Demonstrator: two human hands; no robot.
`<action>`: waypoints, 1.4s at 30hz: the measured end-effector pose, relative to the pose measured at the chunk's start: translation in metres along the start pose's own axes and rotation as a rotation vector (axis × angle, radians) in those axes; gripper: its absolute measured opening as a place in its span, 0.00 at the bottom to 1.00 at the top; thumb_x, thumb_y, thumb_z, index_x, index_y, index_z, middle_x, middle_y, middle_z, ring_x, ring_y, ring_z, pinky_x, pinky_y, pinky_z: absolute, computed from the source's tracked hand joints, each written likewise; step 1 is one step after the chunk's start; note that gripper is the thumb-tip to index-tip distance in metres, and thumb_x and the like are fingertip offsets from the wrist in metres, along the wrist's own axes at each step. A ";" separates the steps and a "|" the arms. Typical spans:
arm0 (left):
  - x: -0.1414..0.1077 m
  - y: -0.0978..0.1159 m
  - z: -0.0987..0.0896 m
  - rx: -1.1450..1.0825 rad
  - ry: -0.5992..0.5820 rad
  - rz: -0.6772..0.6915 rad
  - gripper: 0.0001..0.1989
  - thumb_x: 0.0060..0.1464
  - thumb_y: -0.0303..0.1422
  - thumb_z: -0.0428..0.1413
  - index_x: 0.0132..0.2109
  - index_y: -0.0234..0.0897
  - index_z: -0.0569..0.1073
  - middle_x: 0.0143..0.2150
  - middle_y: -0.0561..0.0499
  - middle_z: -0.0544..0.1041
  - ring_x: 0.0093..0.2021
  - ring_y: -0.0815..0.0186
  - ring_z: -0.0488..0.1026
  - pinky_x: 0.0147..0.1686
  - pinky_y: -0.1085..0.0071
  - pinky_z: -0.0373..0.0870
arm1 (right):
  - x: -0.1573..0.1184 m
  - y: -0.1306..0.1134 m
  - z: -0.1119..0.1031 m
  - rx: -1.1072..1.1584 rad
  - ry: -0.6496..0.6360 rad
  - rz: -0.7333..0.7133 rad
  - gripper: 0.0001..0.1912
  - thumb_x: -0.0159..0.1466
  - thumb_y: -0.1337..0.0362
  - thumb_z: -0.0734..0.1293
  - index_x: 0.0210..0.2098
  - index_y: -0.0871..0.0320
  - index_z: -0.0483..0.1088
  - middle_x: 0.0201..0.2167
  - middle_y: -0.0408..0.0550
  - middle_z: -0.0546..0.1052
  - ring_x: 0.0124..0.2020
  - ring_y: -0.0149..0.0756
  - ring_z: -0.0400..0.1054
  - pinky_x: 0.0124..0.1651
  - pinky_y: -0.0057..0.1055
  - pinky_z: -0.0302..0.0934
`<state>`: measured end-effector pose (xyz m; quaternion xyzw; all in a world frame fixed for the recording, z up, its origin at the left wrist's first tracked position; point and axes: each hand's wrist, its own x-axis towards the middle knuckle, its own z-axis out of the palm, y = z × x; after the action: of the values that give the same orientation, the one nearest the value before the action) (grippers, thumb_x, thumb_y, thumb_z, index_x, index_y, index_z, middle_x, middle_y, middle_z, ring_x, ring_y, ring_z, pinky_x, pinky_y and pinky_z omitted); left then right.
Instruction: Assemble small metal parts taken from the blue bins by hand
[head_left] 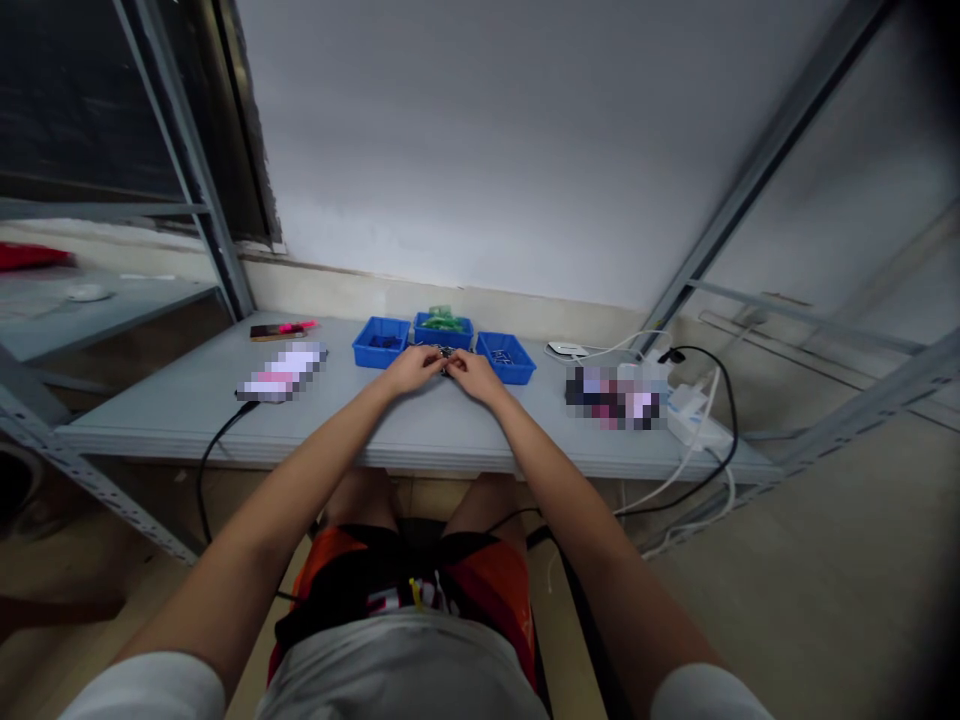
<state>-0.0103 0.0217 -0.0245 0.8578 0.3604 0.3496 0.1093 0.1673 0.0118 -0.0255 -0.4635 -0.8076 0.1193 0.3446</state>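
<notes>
My left hand (416,368) and my right hand (473,375) meet over the grey table, fingertips close together around a small dark item (447,353) too small to make out. Both hands have their fingers closed. Just behind them stand three blue bins: the left bin (367,352) holds small dark pieces, the middle bin (466,337) holds green packets (442,320), and the right bin (514,374) holds several small pale and dark parts.
On the left of the table (187,400) lie a phone (283,373) on a black cable and a dark flat item (268,332) with something pink. To the right are a blurred-out item (615,398), a white power strip (697,420) and tangled cables. Metal shelf posts flank both sides.
</notes>
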 end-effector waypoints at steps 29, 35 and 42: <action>0.003 -0.009 0.001 -0.055 0.002 -0.066 0.15 0.55 0.39 0.48 0.34 0.32 0.74 0.30 0.50 0.74 0.29 0.67 0.67 0.32 0.71 0.62 | 0.003 0.003 -0.002 -0.027 0.101 -0.101 0.11 0.62 0.68 0.60 0.43 0.60 0.70 0.33 0.46 0.73 0.31 0.30 0.63 0.39 0.26 0.57; 0.002 -0.011 0.001 -0.032 -0.011 -0.059 0.14 0.54 0.38 0.49 0.35 0.32 0.75 0.32 0.47 0.75 0.32 0.65 0.68 0.34 0.71 0.64 | 0.004 0.007 -0.002 -0.033 0.075 -0.069 0.08 0.63 0.67 0.61 0.39 0.60 0.70 0.34 0.47 0.74 0.33 0.30 0.64 0.41 0.26 0.57; 0.004 -0.012 0.000 -0.024 0.011 -0.077 0.12 0.54 0.35 0.50 0.37 0.33 0.75 0.35 0.47 0.76 0.32 0.65 0.69 0.35 0.71 0.65 | 0.001 0.007 -0.003 0.060 0.004 -0.040 0.06 0.62 0.65 0.62 0.35 0.60 0.69 0.31 0.45 0.74 0.31 0.30 0.66 0.37 0.25 0.58</action>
<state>-0.0147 0.0327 -0.0278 0.8401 0.3895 0.3541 0.1309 0.1735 0.0165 -0.0264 -0.4370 -0.8121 0.1356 0.3621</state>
